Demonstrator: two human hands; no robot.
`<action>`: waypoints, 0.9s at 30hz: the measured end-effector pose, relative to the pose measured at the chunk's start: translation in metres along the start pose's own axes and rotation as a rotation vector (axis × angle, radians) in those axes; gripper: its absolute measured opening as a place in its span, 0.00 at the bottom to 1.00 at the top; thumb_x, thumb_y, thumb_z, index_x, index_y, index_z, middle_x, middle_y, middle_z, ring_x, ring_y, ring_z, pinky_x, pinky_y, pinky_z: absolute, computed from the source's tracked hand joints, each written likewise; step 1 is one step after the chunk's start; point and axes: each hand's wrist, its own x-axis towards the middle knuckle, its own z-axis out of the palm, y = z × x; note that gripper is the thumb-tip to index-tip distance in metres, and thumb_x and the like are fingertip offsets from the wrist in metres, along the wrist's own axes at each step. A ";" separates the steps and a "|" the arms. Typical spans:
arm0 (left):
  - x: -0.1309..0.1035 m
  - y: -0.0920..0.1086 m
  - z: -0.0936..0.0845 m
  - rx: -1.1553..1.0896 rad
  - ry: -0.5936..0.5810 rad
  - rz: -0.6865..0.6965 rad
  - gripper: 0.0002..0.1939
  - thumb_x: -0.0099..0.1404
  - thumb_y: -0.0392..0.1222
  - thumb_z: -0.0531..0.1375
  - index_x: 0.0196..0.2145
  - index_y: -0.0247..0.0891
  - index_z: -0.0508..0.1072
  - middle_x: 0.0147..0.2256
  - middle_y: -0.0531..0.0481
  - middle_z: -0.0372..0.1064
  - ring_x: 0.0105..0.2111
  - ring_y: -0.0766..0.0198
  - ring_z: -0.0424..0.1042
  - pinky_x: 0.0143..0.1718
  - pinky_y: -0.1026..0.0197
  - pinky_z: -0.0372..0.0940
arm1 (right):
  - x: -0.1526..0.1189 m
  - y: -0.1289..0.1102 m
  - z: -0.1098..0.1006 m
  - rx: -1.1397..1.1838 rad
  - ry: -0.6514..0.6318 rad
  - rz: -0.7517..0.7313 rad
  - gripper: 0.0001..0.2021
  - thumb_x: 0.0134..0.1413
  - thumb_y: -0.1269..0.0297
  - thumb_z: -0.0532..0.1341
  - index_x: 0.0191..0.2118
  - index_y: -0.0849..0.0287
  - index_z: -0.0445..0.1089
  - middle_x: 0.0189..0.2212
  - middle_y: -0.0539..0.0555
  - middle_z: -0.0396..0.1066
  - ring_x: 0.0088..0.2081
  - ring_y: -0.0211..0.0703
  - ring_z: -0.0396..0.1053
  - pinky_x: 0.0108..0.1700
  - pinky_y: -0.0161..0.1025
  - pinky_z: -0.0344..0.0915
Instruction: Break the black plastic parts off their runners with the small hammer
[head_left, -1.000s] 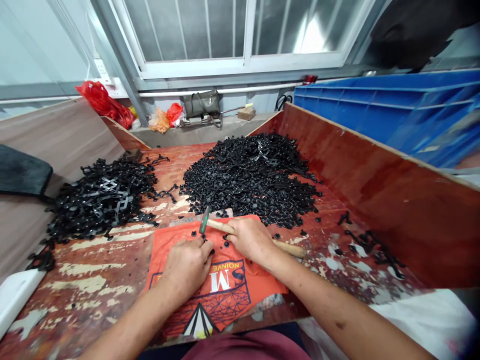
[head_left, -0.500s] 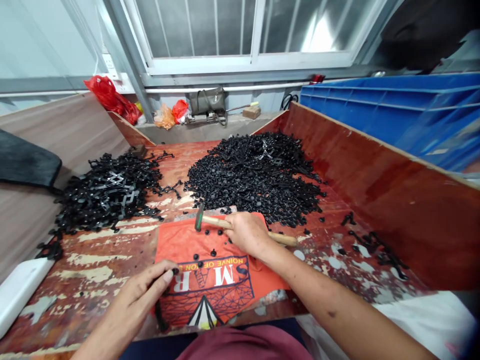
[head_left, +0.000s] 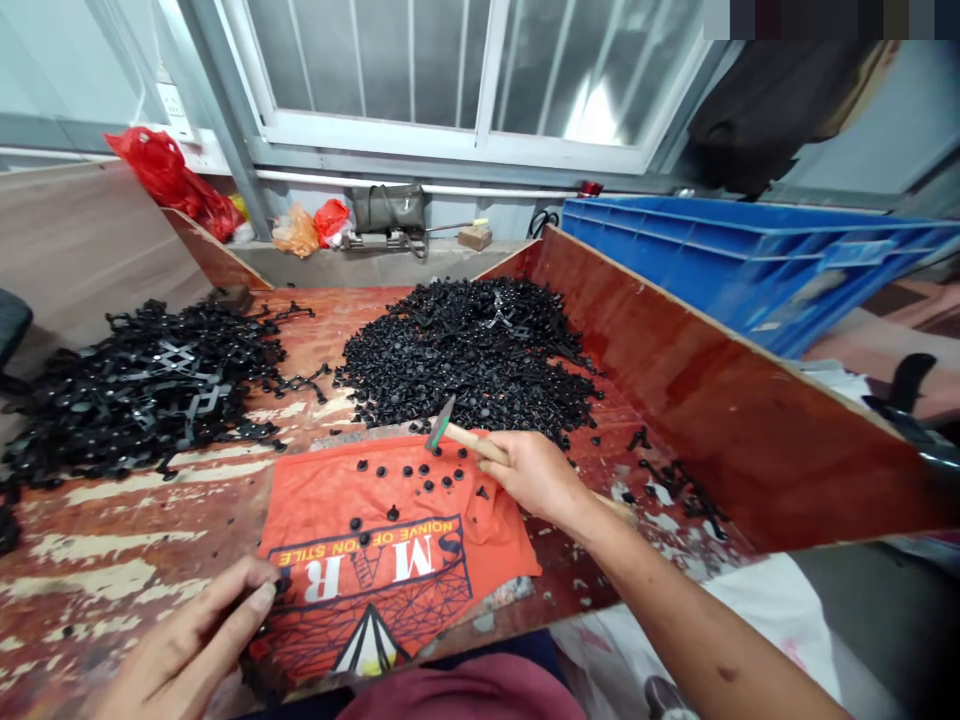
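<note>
My right hand (head_left: 536, 475) is wrapped round the wooden handle of a hammer (head_left: 480, 445), whose head with green paint points up and left over the far edge of an orange printed cloth (head_left: 315, 495). Several small black studs (head_left: 409, 470) lie scattered on the cloth, most below the hammer head. At the cloth's left edge is my left hand (head_left: 217, 630), thumb and forefinger closed on a small black stud (head_left: 279, 586) that is partly hidden.
Beyond the cloth lies a big heap of black parts (head_left: 465, 355). Linked black pieces (head_left: 150, 380) are piled at left. A red-brown board (head_left: 675, 380) walls the right side, with a blue crate (head_left: 675, 255) behind it. Loose black links (head_left: 682, 490) lie near the board.
The view has swung right. My right hand and hammer have moved rightward off the cloth's middle, and more studs show on the cloth's far part. My left hand stays at the cloth's left edge.
</note>
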 end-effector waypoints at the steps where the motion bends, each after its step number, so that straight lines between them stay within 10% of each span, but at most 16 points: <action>1: 0.001 -0.001 0.002 -0.050 -0.029 -0.015 0.25 0.63 0.68 0.53 0.41 0.47 0.76 0.42 0.54 0.77 0.46 0.53 0.74 0.46 0.62 0.72 | -0.003 0.001 0.003 0.007 -0.005 0.001 0.04 0.57 0.65 0.62 0.31 0.52 0.74 0.26 0.45 0.74 0.27 0.37 0.68 0.27 0.33 0.51; 8: -0.002 0.053 0.027 -0.062 -0.245 0.212 0.20 0.64 0.62 0.55 0.38 0.46 0.76 0.38 0.50 0.76 0.40 0.56 0.74 0.39 0.65 0.71 | -0.013 -0.005 0.003 0.043 0.014 0.005 0.06 0.58 0.65 0.62 0.30 0.54 0.72 0.27 0.47 0.73 0.29 0.39 0.67 0.30 0.34 0.53; 14: 0.003 0.114 0.048 0.107 -0.513 0.473 0.17 0.72 0.50 0.47 0.31 0.43 0.70 0.32 0.50 0.72 0.34 0.62 0.70 0.39 0.64 0.64 | -0.080 0.015 0.003 0.127 -0.076 -0.071 0.07 0.52 0.73 0.63 0.27 0.55 0.70 0.29 0.46 0.71 0.32 0.37 0.69 0.35 0.32 0.59; 18: 0.016 0.106 0.056 0.208 -0.591 0.341 0.18 0.72 0.47 0.48 0.27 0.41 0.66 0.27 0.54 0.68 0.29 0.64 0.68 0.31 0.65 0.58 | -0.110 0.026 0.019 0.067 -0.149 -0.130 0.17 0.52 0.78 0.56 0.42 0.49 0.73 0.39 0.47 0.71 0.37 0.39 0.71 0.38 0.34 0.60; 27: 0.012 0.091 0.073 0.315 -0.492 0.307 0.15 0.70 0.42 0.48 0.30 0.41 0.70 0.30 0.51 0.73 0.33 0.60 0.71 0.37 0.63 0.58 | -0.101 0.040 -0.003 -0.046 -0.209 -0.155 0.08 0.54 0.74 0.59 0.28 0.54 0.69 0.29 0.46 0.70 0.30 0.38 0.69 0.31 0.34 0.55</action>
